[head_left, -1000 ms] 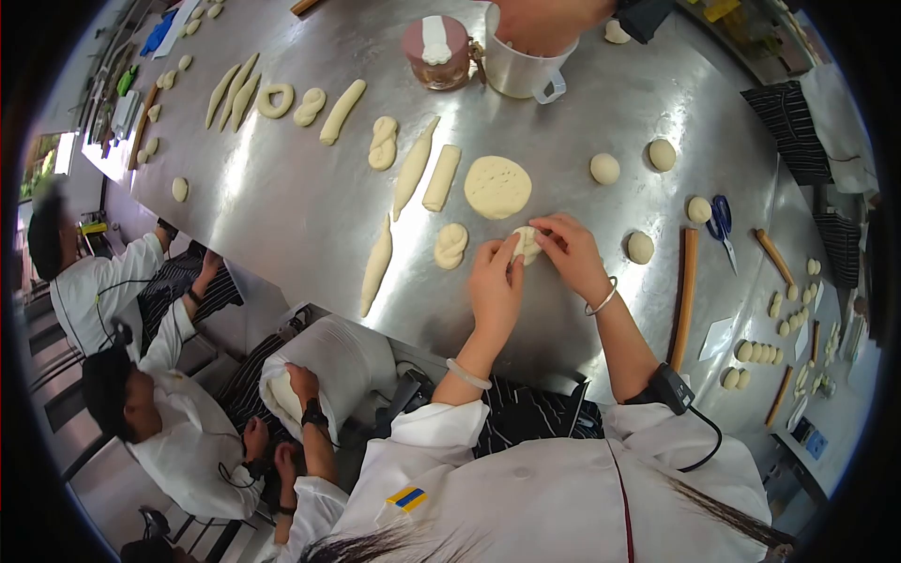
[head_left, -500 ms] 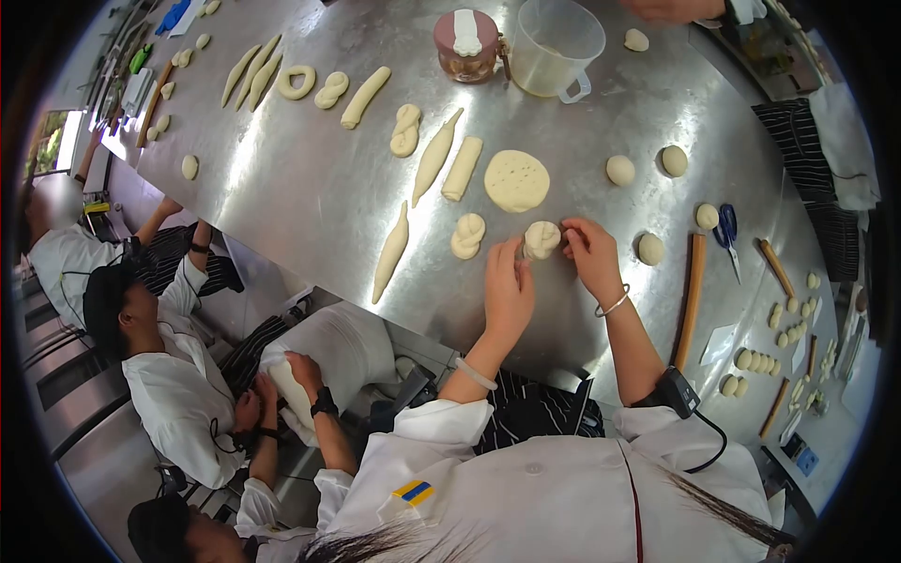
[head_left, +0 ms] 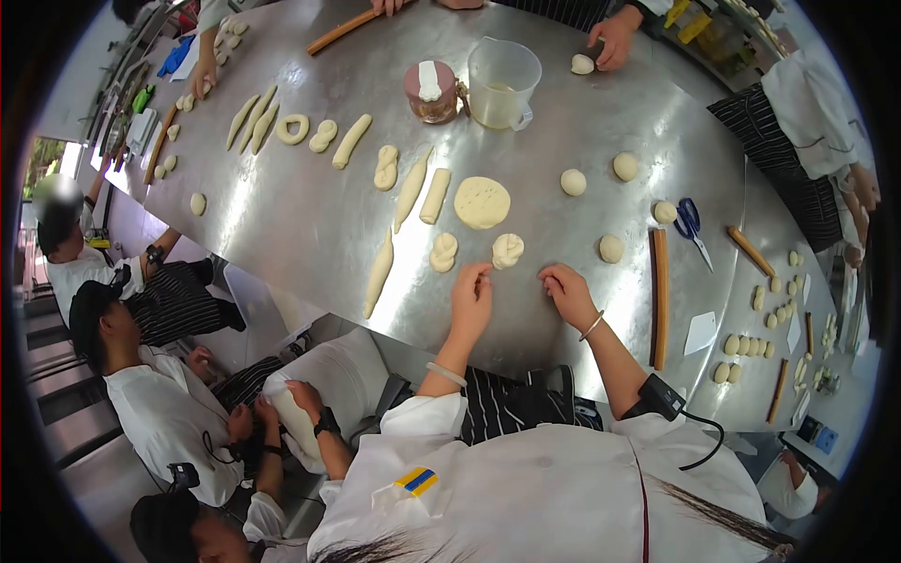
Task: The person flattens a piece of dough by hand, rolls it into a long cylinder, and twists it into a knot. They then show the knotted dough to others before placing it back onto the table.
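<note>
A small knotted dough piece (head_left: 508,251) lies on the steel table (head_left: 554,328), with both hands a little apart from it. My left hand (head_left: 472,293) is just below and left of it, fingers curled, nothing visible in them. To its right, my right hand (head_left: 567,290) hovers over the metal with loosely bent fingers, holding nothing. Another knotted piece (head_left: 444,252) sits left of my left hand. Above the hands is a flat dough round (head_left: 481,203) with small holes, beside a rolled dough cylinder (head_left: 435,196).
A clear measuring jug (head_left: 504,84) and a lidded jar (head_left: 432,94) stand at the back. Dough balls (head_left: 611,249), a wooden rolling pin (head_left: 660,300) and blue scissors (head_left: 692,230) lie to the right. Another person's hand (head_left: 615,39) touches dough at the top; people sit at left.
My hands have drawn back from the knotted dough and moved apart, leaving it on the table. The view has shifted, and other people's hands now show at the far side.
</note>
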Action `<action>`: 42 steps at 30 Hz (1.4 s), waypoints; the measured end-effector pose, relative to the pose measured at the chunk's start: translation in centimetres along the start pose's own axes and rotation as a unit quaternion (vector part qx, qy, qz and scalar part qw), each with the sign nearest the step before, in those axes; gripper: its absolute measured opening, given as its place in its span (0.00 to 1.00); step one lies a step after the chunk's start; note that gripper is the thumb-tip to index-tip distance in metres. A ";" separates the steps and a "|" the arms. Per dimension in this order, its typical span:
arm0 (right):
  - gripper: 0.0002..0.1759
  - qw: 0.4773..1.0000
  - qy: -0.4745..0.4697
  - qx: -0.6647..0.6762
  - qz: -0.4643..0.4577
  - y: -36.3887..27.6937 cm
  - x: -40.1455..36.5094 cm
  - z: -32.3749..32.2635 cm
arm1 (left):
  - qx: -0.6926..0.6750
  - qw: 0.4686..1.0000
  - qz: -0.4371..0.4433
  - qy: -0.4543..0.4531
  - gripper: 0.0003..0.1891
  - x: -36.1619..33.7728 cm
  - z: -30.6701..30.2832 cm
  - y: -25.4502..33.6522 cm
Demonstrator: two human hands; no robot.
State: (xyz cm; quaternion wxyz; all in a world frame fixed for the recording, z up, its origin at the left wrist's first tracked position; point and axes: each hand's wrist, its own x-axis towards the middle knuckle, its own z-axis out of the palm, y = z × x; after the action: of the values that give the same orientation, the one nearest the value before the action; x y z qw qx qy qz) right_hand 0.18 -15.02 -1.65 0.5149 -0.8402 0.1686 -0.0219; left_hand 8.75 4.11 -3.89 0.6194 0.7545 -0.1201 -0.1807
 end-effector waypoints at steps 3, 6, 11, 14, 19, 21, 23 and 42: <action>0.06 1.000 -0.025 0.010 0.015 0.3 0.1 -0.4 | 0.014 1.000 0.015 -0.003 0.11 0.0 -0.1 0.3; 0.06 1.000 -0.022 0.000 -0.002 0.6 0.1 -0.1 | -0.004 1.000 0.015 -0.011 0.11 0.1 -0.3 0.6; 0.06 1.000 -0.011 -0.007 -0.020 0.6 0.0 -0.1 | -0.013 1.000 0.019 -0.021 0.10 0.1 -0.5 0.3; 0.06 1.000 -0.010 -0.009 -0.018 0.8 0.0 -0.1 | 0.000 0.999 0.025 -0.022 0.09 0.2 -0.6 0.2; 0.06 1.000 -0.022 -0.016 0.004 0.7 -0.1 -0.1 | 0.008 1.000 -0.018 -0.001 0.09 0.5 -0.1 0.3; 0.06 1.000 -0.014 -0.016 -0.001 0.7 -0.2 -0.1 | 0.069 0.997 -0.027 0.025 0.11 1.1 0.8 0.8; 0.06 1.000 -0.002 -0.018 -0.010 1.0 -0.6 0.2 | 0.128 0.990 -0.030 0.052 0.13 1.7 2.1 1.9; 0.18 0.904 0.072 0.387 0.166 7.5 -14.0 -8.3 | 0.102 0.985 0.077 -0.116 0.16 -1.2 14.6 7.2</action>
State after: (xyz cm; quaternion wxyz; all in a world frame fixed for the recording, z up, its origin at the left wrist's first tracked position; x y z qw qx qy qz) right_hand -16.73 -20.97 -2.37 0.7823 -0.5309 0.3201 -0.0602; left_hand 1.83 -9.84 0.88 0.5334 0.7760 -0.2667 -0.2053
